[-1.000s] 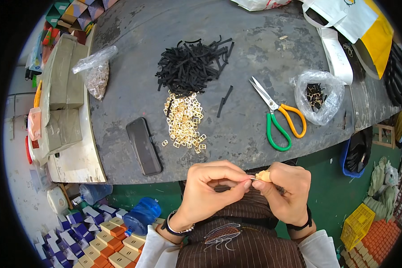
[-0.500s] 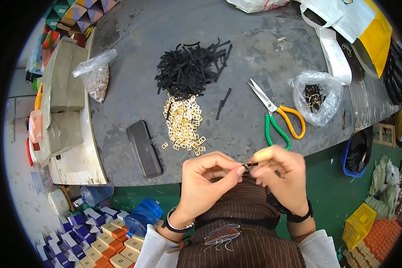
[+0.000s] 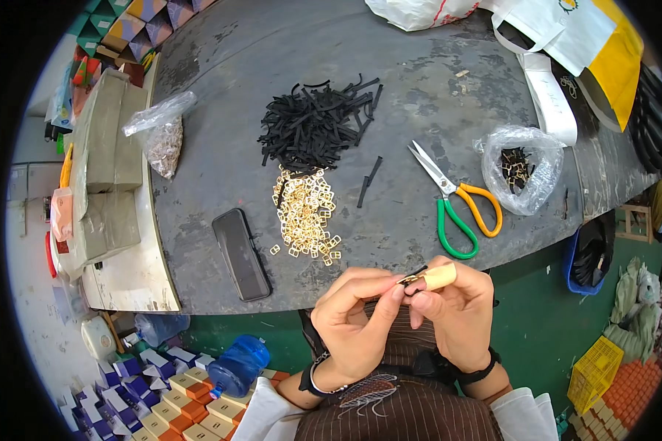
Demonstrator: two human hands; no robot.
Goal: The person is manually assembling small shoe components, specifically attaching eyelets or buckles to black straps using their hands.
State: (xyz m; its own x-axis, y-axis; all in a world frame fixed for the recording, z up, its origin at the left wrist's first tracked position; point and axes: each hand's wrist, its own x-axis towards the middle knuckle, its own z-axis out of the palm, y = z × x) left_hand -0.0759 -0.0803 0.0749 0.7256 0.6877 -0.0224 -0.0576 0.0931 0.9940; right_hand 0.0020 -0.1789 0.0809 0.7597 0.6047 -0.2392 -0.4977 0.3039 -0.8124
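Note:
Near the table's front edge, my left hand [image 3: 357,312] pinches a small gold buckle [image 3: 407,280] between thumb and forefinger. A short black strap [image 3: 417,271] passes at the buckle, and my right hand [image 3: 456,312] grips it, a yellowish cover [image 3: 439,277] on one finger. How the strap runs through the buckle is too small to tell. Beyond my hands lies a pile of gold buckles [image 3: 305,213], touching a heap of black straps [image 3: 312,125]. A few loose straps [image 3: 368,182] lie to the right of the piles.
Scissors [image 3: 452,195] with green and orange handles lie open right of the piles. A clear bag [image 3: 548,180] beside them holds strapped buckles. A phone [image 3: 240,254] rests at left, with a tied plastic bag [image 3: 163,143] behind it. White and yellow bags [image 3: 566,37] stand far right.
My right hand's fingers have come closer around the strap and buckle, with the covered finger now lower against them. The view has shifted slightly; the things on the table stay put.

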